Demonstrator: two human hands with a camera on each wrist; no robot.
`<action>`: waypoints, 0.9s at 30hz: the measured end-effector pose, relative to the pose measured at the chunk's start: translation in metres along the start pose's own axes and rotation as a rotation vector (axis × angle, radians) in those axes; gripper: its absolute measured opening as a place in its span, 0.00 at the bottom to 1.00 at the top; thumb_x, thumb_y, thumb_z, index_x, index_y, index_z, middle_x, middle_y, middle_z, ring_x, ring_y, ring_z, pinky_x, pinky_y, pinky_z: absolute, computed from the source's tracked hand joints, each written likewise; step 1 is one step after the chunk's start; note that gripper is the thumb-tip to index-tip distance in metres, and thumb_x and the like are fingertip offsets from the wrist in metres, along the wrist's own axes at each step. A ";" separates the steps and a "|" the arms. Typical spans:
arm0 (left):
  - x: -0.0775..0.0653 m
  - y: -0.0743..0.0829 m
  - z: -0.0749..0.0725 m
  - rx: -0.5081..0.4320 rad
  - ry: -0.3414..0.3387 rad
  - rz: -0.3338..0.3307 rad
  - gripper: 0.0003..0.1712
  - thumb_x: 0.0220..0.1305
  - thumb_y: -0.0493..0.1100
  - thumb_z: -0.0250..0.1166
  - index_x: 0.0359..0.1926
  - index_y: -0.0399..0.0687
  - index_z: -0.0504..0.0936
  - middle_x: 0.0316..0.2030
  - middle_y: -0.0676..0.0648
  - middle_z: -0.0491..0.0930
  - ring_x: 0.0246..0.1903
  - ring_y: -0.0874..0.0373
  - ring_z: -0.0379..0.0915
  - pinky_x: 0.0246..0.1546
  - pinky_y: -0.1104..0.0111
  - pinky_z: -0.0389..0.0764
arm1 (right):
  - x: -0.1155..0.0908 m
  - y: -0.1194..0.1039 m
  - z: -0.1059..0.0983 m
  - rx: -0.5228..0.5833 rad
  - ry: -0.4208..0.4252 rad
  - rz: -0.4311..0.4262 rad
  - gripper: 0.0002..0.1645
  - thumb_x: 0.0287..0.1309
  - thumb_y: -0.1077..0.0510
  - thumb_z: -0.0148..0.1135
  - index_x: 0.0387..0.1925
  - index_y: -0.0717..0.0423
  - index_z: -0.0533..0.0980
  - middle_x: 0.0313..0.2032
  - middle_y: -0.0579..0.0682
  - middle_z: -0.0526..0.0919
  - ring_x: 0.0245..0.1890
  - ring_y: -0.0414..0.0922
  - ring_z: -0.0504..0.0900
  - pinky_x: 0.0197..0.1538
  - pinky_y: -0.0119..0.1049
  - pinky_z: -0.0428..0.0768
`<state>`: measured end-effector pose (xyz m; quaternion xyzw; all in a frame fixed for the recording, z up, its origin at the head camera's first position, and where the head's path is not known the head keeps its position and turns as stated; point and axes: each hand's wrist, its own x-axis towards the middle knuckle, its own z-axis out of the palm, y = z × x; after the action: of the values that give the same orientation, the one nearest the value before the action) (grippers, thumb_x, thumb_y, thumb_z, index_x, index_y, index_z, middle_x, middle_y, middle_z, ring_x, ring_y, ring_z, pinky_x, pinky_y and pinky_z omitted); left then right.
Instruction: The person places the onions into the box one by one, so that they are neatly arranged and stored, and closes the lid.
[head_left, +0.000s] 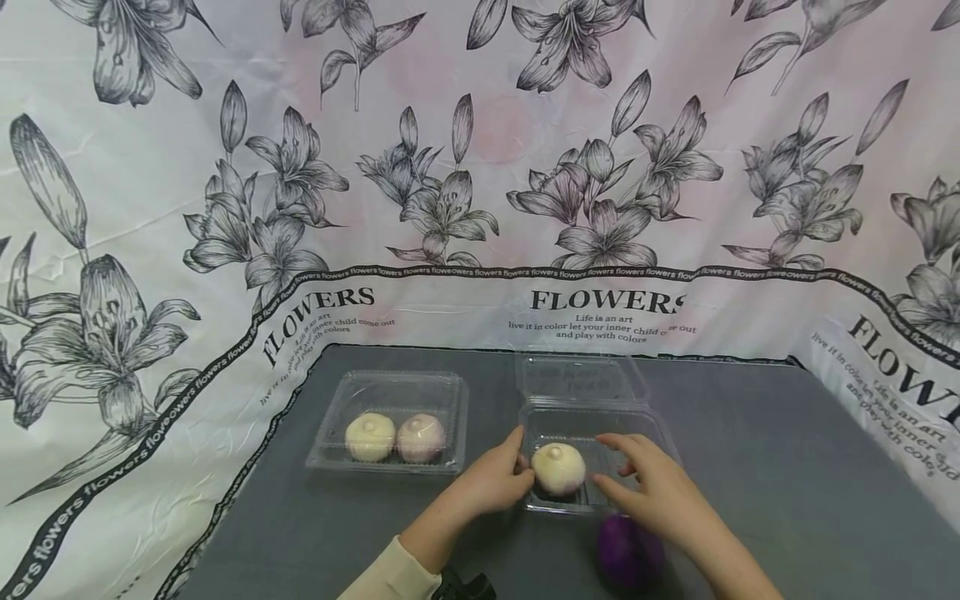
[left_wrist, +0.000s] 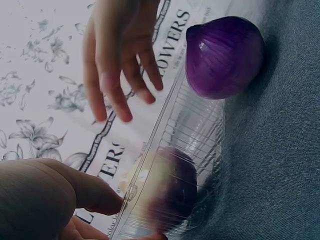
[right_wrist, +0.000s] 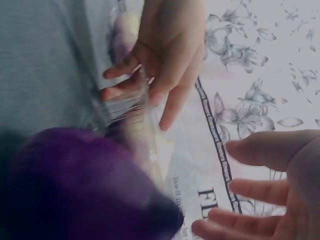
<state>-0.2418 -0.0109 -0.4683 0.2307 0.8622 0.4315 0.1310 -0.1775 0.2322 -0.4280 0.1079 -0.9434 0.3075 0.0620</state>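
A clear plastic clamshell box (head_left: 592, 500) stands open on the table, its lid (head_left: 577, 379) laid back. Inside it, on the left, sits a cream and purple turnip-like vegetable (head_left: 558, 468) with a small nub on top. My left hand (head_left: 491, 477) grips the box's left edge, thumb at the rim and fingers along the outer wall. Over the box's right half hovers my right hand (head_left: 652, 483), fingers spread and slightly bent, holding nothing. A purple onion (left_wrist: 225, 57) lies on the table in front of the box, close below the right hand in the head view.
To the left stands another clear plastic box (head_left: 390, 387), lid down, with a cream vegetable (head_left: 371, 437) and a pinkish one (head_left: 421, 438) inside. The grey tabletop (head_left: 750, 433) ends at a flower-printed curtain (head_left: 480, 308) behind and at the sides.
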 end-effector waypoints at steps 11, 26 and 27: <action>-0.002 -0.001 0.000 -0.012 -0.002 -0.014 0.46 0.67 0.38 0.61 0.79 0.29 0.48 0.33 0.52 0.76 0.18 0.62 0.66 0.20 0.69 0.68 | -0.061 0.032 0.010 -0.041 0.233 -0.146 0.29 0.50 0.61 0.80 0.56 0.50 0.81 0.49 0.42 0.82 0.40 0.36 0.82 0.38 0.38 0.84; 0.000 -0.003 0.003 -0.001 -0.009 -0.017 0.46 0.67 0.38 0.58 0.79 0.28 0.48 0.28 0.53 0.74 0.16 0.63 0.65 0.18 0.70 0.66 | -0.093 0.052 0.052 -0.182 0.271 -0.020 0.43 0.31 0.40 0.88 0.52 0.52 0.83 0.47 0.48 0.80 0.38 0.39 0.79 0.34 0.36 0.81; -0.001 -0.003 0.003 0.003 -0.008 -0.016 0.45 0.67 0.37 0.58 0.79 0.28 0.48 0.28 0.53 0.74 0.17 0.63 0.65 0.18 0.69 0.66 | -0.092 0.050 0.052 -0.170 0.242 0.018 0.44 0.33 0.37 0.87 0.53 0.52 0.82 0.48 0.49 0.80 0.39 0.40 0.80 0.35 0.37 0.82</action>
<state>-0.2410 -0.0110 -0.4728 0.2257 0.8642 0.4281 0.1377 -0.1028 0.2561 -0.5145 0.0557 -0.9526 0.2379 0.1814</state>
